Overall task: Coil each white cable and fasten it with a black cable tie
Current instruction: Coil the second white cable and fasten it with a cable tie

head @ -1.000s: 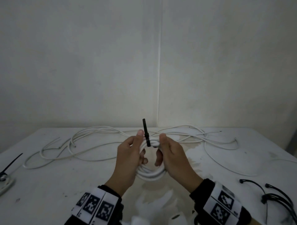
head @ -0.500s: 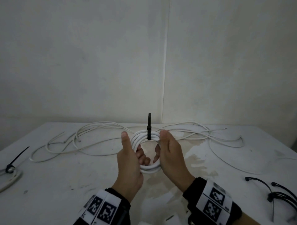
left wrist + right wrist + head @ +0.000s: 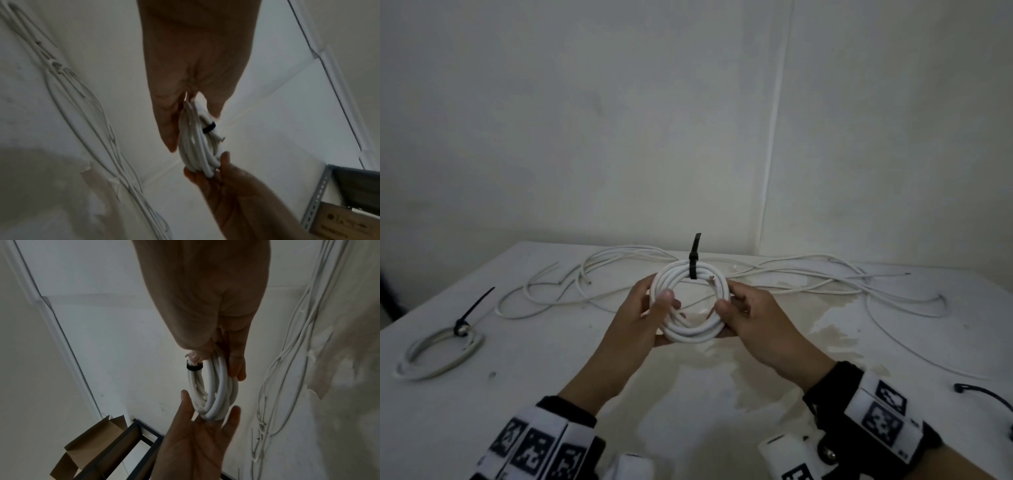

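Note:
A coiled white cable (image 3: 690,334) is held upright above the table, facing me. A black cable tie (image 3: 693,265) wraps its top, with the tail sticking straight up. My left hand (image 3: 659,308) pinches the coil's left side, thumb in front and fingers behind. My right hand (image 3: 732,308) pinches the right side the same way. In the left wrist view the coil (image 3: 197,146) shows edge-on with the tie (image 3: 208,128) round it. The right wrist view shows the coil (image 3: 216,394) and its tie (image 3: 194,367) between both hands.
Several loose white cables (image 3: 791,277) sprawl across the back of the white table (image 3: 551,394). Another coil (image 3: 438,349), fastened with a black tie (image 3: 464,325), lies at the far left. Spare black ties (image 3: 989,397) lie at the right edge.
The coil has been tipped up from nearly flat to face me. Both thumbs have left the tie and moved to the coil's sides.

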